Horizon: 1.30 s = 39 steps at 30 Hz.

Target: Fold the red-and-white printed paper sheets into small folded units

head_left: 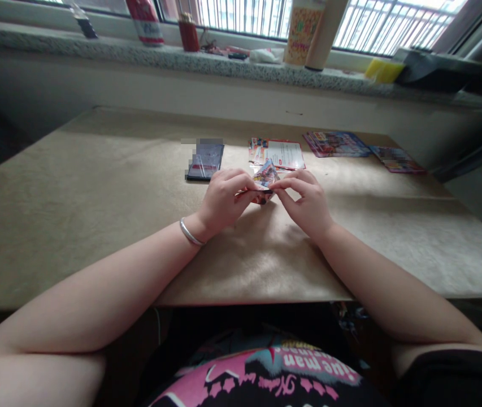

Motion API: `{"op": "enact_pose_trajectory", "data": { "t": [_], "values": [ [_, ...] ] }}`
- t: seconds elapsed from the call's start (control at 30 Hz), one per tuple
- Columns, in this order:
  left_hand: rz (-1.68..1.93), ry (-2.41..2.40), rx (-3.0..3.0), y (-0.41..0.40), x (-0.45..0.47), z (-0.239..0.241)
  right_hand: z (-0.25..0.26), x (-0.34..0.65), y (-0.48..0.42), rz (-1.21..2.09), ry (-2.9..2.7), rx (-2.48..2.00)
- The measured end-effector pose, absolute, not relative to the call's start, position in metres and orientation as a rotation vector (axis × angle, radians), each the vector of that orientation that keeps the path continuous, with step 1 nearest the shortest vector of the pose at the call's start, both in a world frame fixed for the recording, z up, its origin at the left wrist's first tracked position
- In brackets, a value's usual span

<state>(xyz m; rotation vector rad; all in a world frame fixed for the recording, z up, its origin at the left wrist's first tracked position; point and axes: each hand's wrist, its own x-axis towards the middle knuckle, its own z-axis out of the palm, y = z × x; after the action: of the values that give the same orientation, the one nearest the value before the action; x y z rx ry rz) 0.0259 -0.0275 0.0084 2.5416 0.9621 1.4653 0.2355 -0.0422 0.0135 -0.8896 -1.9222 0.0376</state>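
Both of my hands meet over the middle of the brown paper-covered table (96, 186). Between them is a small piece of colourful printed paper (265, 176), folded and partly hidden by my fingers. My left hand (224, 199), with a silver bangle at the wrist, pinches its left side. My right hand (306, 200) pinches its right side with the fingers curled. The paper is held just above the table top.
A dark phone (205, 161) lies just beyond my left hand. Three printed leaflets (281, 154) (336, 143) (397, 159) lie further back and to the right. The windowsill (207, 59) holds cups, a bottle, a yellow sponge and other small items.
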Motion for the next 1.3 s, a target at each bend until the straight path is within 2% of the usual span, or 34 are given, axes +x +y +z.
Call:
{"op": "enact_pose_trajectory", "data": {
  "t": [0.23,0.47,0.63,1.1,1.3],
  "values": [
    [1.438,0.877,2.286,-0.0267,0.0251,0.0067,0.0133,0.2364,-0.0427,0.088,-1.856,-0.878],
    [1.487,0.765,2.410,-0.0251,0.0259,0.0072,0.0163,0.2313,-0.0472,-0.019,-1.934,-0.869],
    [1.513,0.892,2.577,-0.0274,0.0255,0.0072,0.0201,0.2319,-0.0491,-0.085,-1.977,-0.906],
    [1.490,0.999,2.636,-0.0291,0.0249,0.0094,0.0161,0.2329,-0.0491,0.035,-1.932,-0.975],
    [1.495,0.992,2.651,-0.0270,0.0253,0.0067,0.0157,0.2331,-0.0495,-0.030,-1.967,-0.983]
  ]
}}
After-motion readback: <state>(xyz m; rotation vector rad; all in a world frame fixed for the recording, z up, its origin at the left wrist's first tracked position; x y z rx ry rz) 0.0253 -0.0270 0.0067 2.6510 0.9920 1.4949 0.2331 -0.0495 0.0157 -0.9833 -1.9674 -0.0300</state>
